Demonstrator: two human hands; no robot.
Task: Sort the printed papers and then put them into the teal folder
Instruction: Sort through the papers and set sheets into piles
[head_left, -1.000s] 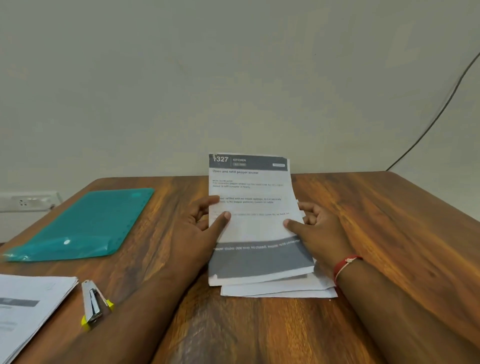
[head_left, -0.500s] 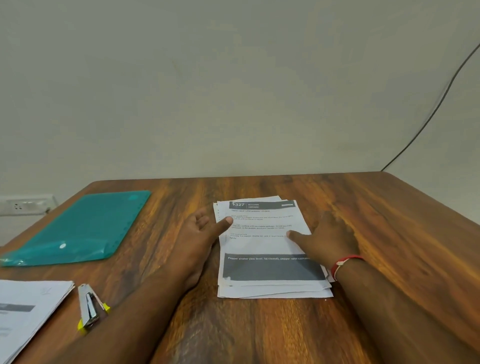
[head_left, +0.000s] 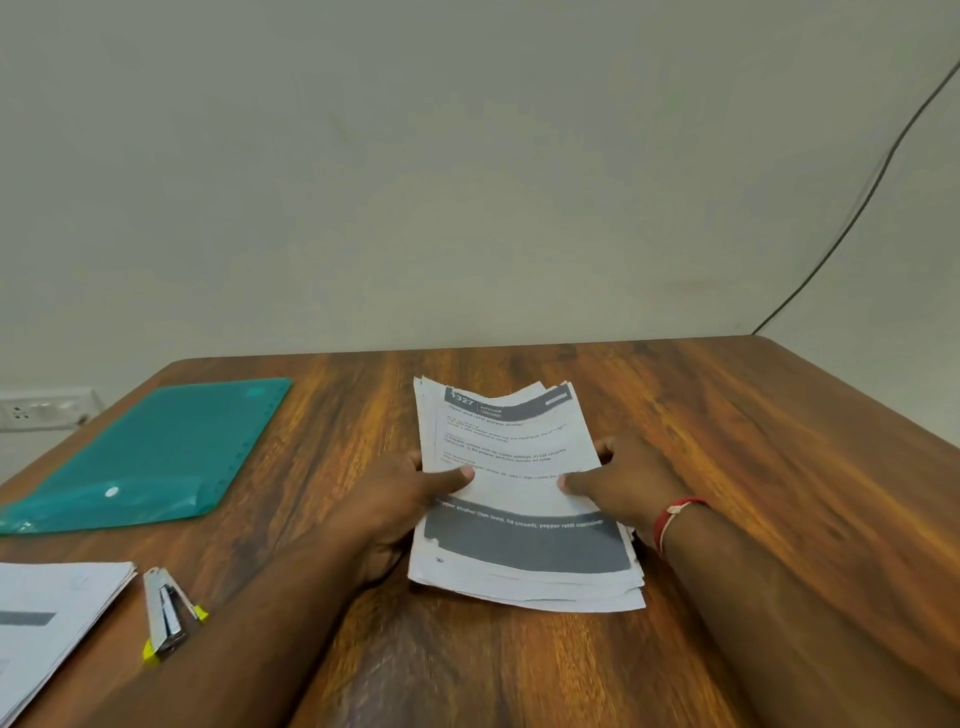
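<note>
A stack of printed papers (head_left: 519, 499) with dark grey bands lies mid-table, its far end lifted and curved. My left hand (head_left: 400, 499) grips its left edge, thumb on top and fingers underneath. On the opposite edge my right hand (head_left: 623, 488), with a red thread on the wrist, holds the sheets the same way. The teal folder (head_left: 150, 457) lies flat and closed at the far left of the table, apart from both hands.
A second pile of printed sheets (head_left: 47, 623) sits at the near left edge of the wooden table (head_left: 753, 467). A silver stapler (head_left: 166, 616) with yellow ends lies beside it. A wall socket (head_left: 36, 410) and a dark cable (head_left: 857, 208) are on the wall behind.
One second ago the top sheet stood upright between my hands; it was then laid flat on the pile. Now both hands grip the whole stack by its sides and raise its far end.
</note>
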